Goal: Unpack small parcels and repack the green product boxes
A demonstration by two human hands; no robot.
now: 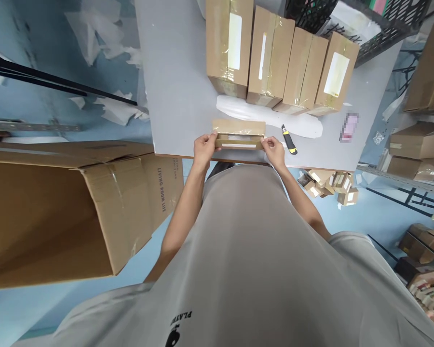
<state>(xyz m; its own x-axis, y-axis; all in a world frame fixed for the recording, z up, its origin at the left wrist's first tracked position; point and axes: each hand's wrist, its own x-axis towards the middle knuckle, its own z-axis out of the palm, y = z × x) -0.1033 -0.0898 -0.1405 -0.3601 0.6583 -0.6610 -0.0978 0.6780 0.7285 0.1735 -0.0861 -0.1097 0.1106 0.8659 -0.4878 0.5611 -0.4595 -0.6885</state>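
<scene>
A small cardboard box (238, 126) lies at the table's near edge, its taped flap raised at the back and a narrow gap showing along the front. My left hand (204, 148) grips its left end, thumb and fingers closed on the cardboard. At the other end, my right hand (274, 150) pinches the front corner. A black and yellow utility knife (289, 140) rests just right of the box. Behind them stretches a long white wrapped piece (267, 115). What lies inside the box is mostly hidden.
Several taped cardboard boxes (228, 43) stand in a row at the back of the table (177, 86). Behind them on the right is a black plastic crate (394, 29). A large open carton (126, 207) stands on the left. A blurred pink item (349, 127) lies on the right.
</scene>
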